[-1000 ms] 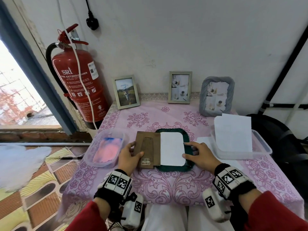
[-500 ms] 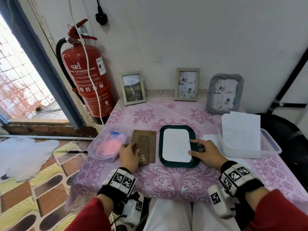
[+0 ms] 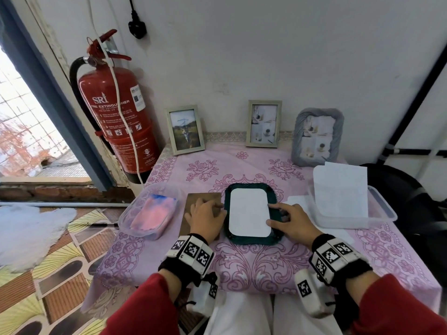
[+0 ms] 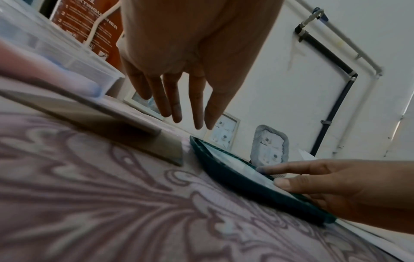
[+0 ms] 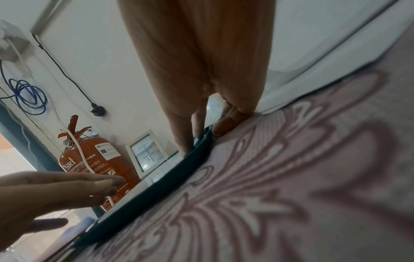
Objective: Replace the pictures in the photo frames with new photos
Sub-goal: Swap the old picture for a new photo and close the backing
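Observation:
A dark green photo frame (image 3: 251,239) lies face down at the middle of the table, with a white photo back (image 3: 249,212) showing inside it. Its brown backing board (image 3: 203,198) lies flat on the cloth just left of the frame. My left hand (image 3: 205,210) is over the board with straight fingers (image 4: 177,106); the left wrist view shows them slightly above the backing board (image 4: 116,127). My right hand (image 3: 278,213) rests on the frame's right side, thumb on the photo's lower right corner and index finger on the rim. Its fingers (image 5: 197,127) press the green frame (image 5: 156,191).
Three standing frames line the wall: left frame (image 3: 185,131), middle frame (image 3: 264,123), grey frame (image 3: 317,136). A clear tub with pink and blue contents (image 3: 150,213) sits left. A clear tub (image 3: 382,211) with white sheets (image 3: 341,189) sits right. A fire extinguisher (image 3: 116,112) hangs beside the table.
My left hand slid the backing board off the frame to the left, laid it flat, and now has its fingers straight over it. My right hand stayed on the frame's right side.

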Demonstrator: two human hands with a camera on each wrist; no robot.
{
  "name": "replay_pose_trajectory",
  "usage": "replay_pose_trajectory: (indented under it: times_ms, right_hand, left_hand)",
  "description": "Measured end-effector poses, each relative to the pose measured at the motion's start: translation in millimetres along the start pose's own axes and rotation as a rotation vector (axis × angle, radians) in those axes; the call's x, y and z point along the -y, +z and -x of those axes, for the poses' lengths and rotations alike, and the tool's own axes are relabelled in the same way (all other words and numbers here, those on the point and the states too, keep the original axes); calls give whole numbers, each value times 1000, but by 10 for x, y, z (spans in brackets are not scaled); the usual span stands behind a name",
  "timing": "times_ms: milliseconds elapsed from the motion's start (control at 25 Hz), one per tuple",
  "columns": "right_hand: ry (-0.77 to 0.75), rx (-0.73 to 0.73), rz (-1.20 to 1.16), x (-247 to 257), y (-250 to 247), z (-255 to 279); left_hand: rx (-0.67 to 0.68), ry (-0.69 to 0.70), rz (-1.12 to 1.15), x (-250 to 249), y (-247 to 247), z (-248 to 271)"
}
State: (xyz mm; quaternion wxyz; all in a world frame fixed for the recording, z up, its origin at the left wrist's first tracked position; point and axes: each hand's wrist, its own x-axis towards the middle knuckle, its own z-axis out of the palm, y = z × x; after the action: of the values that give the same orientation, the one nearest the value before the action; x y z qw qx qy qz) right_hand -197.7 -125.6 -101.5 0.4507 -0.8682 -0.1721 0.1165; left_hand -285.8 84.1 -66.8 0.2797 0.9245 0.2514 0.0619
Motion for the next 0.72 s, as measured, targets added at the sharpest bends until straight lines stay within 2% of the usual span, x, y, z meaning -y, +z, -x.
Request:
replay_pose_trajectory:
  times_ms: [160,280,480,640,720]
  right_hand:
    - [0,-7,-7,1,14,-1]
    - [-4,-27,-11,7,21,16]
    - [13,-18,-2,40,22,32]
    - [16,-19,19,50,20,46]
    - [13,-23,29,55,23,56]
  left_hand:
    - [99,-52,-107,-134,65,-35]
    - [132,-80,-88,-170,101,-43]
    - [115,-164,99,-133,155,-124]
    - [153,-174,305,-77,200,-198]
    - [127,-185,397,-51,201,-228]
